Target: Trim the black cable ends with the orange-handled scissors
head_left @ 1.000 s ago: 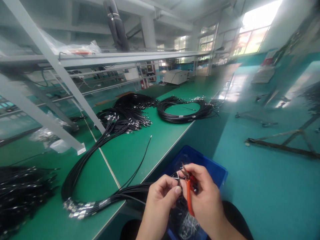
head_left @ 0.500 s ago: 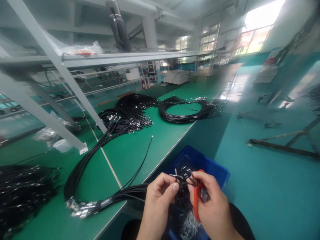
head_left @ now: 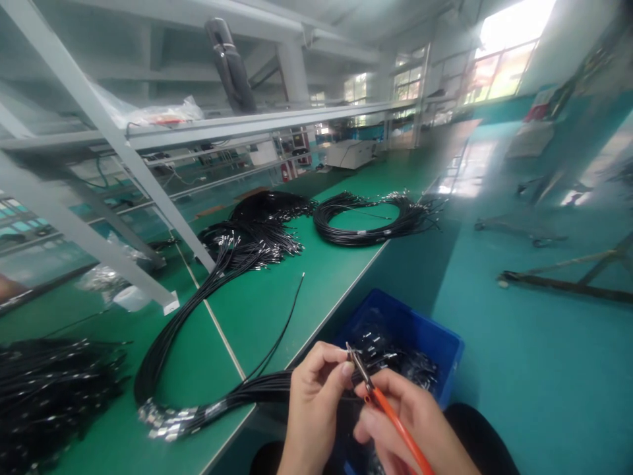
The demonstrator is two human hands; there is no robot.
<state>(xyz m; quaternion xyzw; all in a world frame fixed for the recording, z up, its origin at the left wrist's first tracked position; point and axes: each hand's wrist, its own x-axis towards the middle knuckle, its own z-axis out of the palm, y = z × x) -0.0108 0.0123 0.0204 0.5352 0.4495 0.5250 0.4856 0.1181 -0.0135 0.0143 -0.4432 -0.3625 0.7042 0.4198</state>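
Observation:
My left hand point(head_left: 316, 402) is closed in a pinch on the end of a black cable; the tip is too small to make out clearly. My right hand point(head_left: 410, 415) grips orange-handled pliers point(head_left: 398, 422), their metal jaws right at my left fingertips. From behind my left hand, a bundle of black cables point(head_left: 262, 387) runs left onto the green tabletop, bends round, and goes back toward the shelf post. Silvery wrapped bands point(head_left: 171, 422) sit on its bend. One single cable point(head_left: 287, 323) curves away from the bundle.
Below my hands stands a blue bin point(head_left: 445, 353) with dark pieces inside. A coiled cable bundle point(head_left: 341, 231) and cable heaps point(head_left: 262, 231) lie farther along the green table point(head_left: 277, 290). More cables point(head_left: 54, 389) lie at left. A white shelf post point(head_left: 168, 218) rises from the table.
The pliers have swung round in my right hand, so their jaws now meet my left fingertips. My right hand has moved slightly lower. My left hand keeps its pinch.

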